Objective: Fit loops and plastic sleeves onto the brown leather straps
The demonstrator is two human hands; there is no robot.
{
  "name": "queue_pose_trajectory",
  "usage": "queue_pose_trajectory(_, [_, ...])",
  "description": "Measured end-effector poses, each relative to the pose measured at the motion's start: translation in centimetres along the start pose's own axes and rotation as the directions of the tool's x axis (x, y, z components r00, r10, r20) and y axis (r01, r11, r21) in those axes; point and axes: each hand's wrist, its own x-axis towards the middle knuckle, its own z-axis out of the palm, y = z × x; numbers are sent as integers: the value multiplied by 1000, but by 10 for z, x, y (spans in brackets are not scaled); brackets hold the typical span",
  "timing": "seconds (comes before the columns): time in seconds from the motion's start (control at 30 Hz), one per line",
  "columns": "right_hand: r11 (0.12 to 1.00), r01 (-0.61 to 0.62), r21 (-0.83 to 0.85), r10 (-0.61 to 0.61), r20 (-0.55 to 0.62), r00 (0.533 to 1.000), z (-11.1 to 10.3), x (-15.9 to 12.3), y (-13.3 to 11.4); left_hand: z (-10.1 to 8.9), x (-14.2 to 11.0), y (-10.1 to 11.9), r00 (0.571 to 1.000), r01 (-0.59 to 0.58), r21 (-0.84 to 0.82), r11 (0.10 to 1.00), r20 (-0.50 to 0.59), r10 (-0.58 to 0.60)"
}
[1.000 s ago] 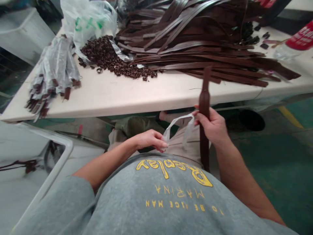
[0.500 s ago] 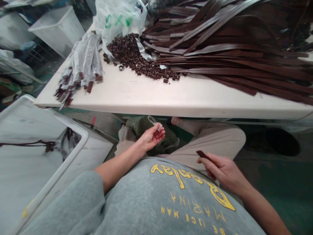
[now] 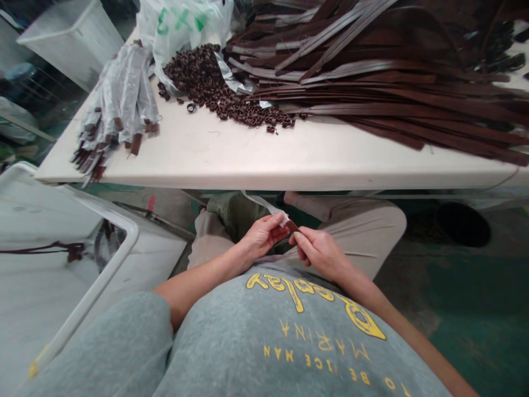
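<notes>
Both hands meet over my lap, below the table's front edge. My left hand [image 3: 261, 237] pinches the mouth of a thin clear plastic sleeve [image 3: 264, 204], which trails up and to the left. My right hand [image 3: 320, 252] is closed on a brown leather strap [image 3: 292, 225]. Only the strap's tip shows, touching the end of the sleeve between my fingertips. The rest of the strap is hidden under my hand.
On the white table [image 3: 256, 160] lie a large pile of brown straps [image 3: 392, 82], a heap of small brown loops [image 3: 215, 94] spilling from a plastic bag [image 3: 182, 25], and a bundle of sleeved straps [image 3: 119, 110]. A white bin [image 3: 61, 264] stands at my left.
A second ago my right hand held the strap upright by the table edge. It lowered the strap to my lap, then both hands came together, bringing strap tip and sleeve end into contact.
</notes>
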Motion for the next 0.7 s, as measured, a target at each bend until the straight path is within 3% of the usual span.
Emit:
queue_pose_trajectory(0.5, [1000,6,-11,-6,-3,1000,6,17,7,-1,3,-16,990,-46,103,994,137,32])
queue_pose_trajectory(0.63, [997,22,70,-28,86,996,-9,3,20,-4,7,3,994,-95,97,991,69,89])
queue_pose_trajectory(0.7, [989,-46,139,21,178,984,-22,-17,38,-8,11,18,991,-129,58,990,-23,131])
